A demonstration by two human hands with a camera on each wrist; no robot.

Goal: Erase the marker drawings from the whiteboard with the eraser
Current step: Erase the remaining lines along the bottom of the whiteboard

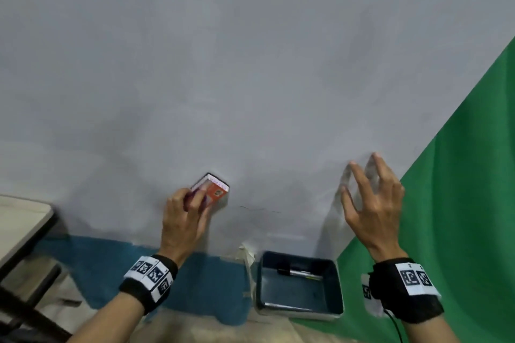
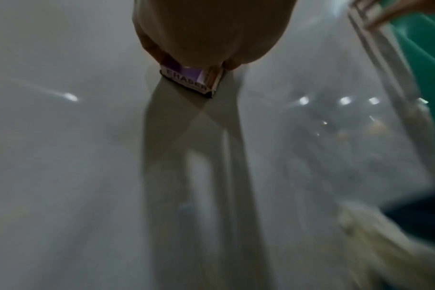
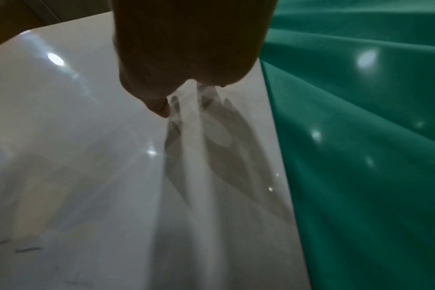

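Whiteboard (image 1: 250, 78) fills most of the head view, and the eraser (image 1: 213, 189) sits flat against its lower part at about 7 o'clock, gripped by the left hand (image 1: 185, 220), with a faint dark marker line (image 1: 259, 208) just to its 3 o'clock. At 5 o'clock a grey tray (image 1: 338, 287) holds a marker (image 1: 299, 273) lying along its far wall. "ERASER" (image 2: 186, 81) reads on the eraser's side in the left wrist view, while the right hand (image 1: 373, 203) has its fingers spread and relaxed, fingertips at the board near the green cloth (image 1: 459, 175).

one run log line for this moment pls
left hand grips eraser on whiteboard | right hand open, fingertips on board | faint marker line remains
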